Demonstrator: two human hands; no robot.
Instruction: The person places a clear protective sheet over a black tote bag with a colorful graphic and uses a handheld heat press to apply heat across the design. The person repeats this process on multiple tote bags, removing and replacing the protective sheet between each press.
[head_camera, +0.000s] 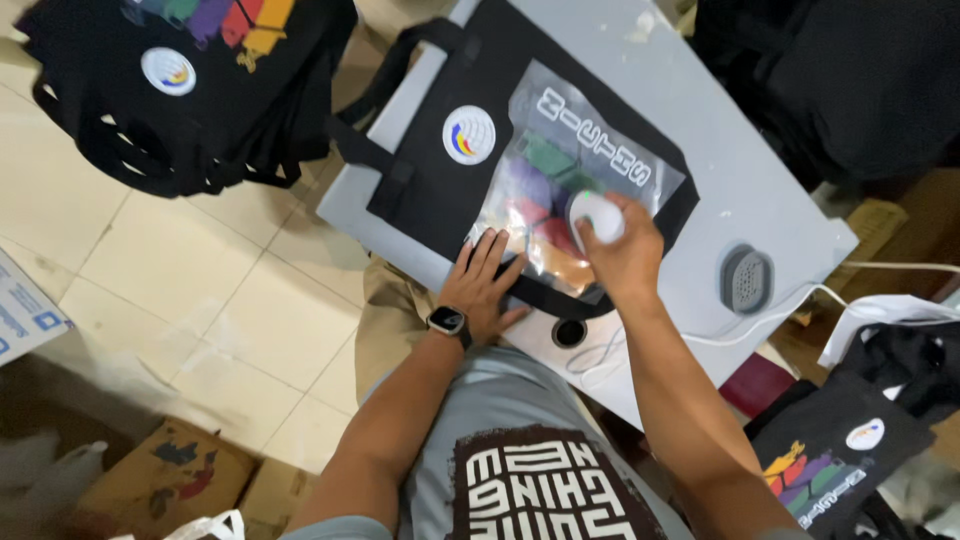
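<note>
The workspace is a pale tiled floor (250, 300) with a grey board (720, 130) propped across the person's lap as a work surface. A black tote bag (430, 190) lies flat on the board, and a clear film sheet (590, 160) with a coloured print sits on top of it.

The left hand (487, 285) lies open, fingers spread, palm flat on the near edge of the film and bag, pinning both. The right hand (625, 255) is closed around a small white rounded tool (597, 217), pressed onto the film just beyond the left fingertips.

Judgement on the step: the rubbing goes best with the film held taut and square, firm even pressure, overlapping strokes worked outward from the pinned edge, so no creases or bubbles are trapped.

Materials: the bag is matt woven cloth, soft and liable to shift; the film is glossy, thin and wrinkled at its edges; the tool looks smooth and hard; the board is rigid and smooth.

Left of the left hand, a stack of finished black bags (180, 90) rests on the floor. Right of the right hand sit a grey round device (747, 280) and a white cable (800, 310).
</note>
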